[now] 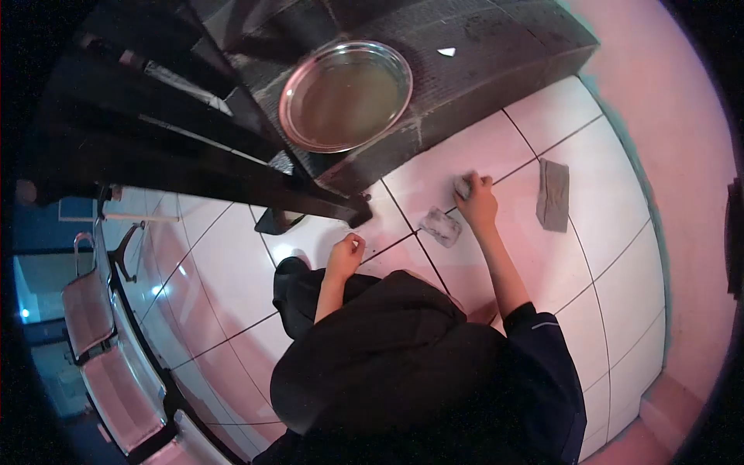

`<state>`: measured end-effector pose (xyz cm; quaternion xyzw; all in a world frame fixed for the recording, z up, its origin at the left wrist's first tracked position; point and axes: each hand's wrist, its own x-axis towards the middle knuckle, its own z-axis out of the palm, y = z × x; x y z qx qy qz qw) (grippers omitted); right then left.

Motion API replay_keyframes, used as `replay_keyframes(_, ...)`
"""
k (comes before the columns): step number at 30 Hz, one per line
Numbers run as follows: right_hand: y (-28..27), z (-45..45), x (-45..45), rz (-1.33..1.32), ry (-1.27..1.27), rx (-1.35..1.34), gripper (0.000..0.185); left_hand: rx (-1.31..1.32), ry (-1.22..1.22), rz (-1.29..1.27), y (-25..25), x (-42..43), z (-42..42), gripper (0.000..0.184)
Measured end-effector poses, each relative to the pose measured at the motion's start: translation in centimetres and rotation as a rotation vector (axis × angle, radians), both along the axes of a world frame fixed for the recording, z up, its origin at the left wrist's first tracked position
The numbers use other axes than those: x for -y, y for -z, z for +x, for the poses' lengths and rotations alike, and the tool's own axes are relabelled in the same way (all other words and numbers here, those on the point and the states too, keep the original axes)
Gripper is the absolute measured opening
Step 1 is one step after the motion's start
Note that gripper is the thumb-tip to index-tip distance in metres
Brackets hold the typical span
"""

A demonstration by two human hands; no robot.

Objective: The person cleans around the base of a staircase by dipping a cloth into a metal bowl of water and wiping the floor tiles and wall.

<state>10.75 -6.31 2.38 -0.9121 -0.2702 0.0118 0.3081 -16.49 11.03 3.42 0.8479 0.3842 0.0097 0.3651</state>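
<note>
My right hand is closed around a small grey lump, blurred in outline, just above the white floor tiles. Close to its left lies a grey and white streaked block, flat on the tiles. Farther right a longer grey slab rests on the floor. My left hand has its fingers curled together near the end of a black beam; whatever it holds, if anything, is too small to name. A round metal basin of murky liquid stands on the dark step ahead.
Black metal beams slant in from the upper left. A small white piece lies on the dark tiled step. A row of seats is at the lower left, and a pink wall rises at the right.
</note>
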Motion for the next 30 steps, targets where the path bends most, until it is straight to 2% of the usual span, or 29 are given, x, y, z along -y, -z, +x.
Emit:
replay_keyframes(7, 0.0, 4.9, -6.0, -0.024, 0.013, -0.066, 0.037, -0.062, 0.069, 0.006, 2.2, -1.4, 1.8, 0.015)
replay_keyframes(15, -0.5, 7.1, -5.3, -0.194, -0.111, -0.129, 0.040, -0.054, 0.052, -0.007, 1.3, -0.6, 0.7, 0.018)
replay_keyframes(19, -1.5, 2.3, -1.9, -0.219, -0.147, -0.115, 0.041, -0.015, 0.004, 0.025, -0.4, 0.1, 0.3, 0.018)
replay_keyframes(23, -2.1, -2.6, 1.5, -0.169, -0.156, -0.100, 0.043, 0.029, 0.021, 0.021, 0.2, 0.1, 0.3, 0.018)
replay_keyframes(30, -1.4, -3.3, 1.2, -0.119, -0.115, -0.058, 0.042, -0.028, 0.078, 0.004, 0.5, 0.0, 1.1, 0.017)
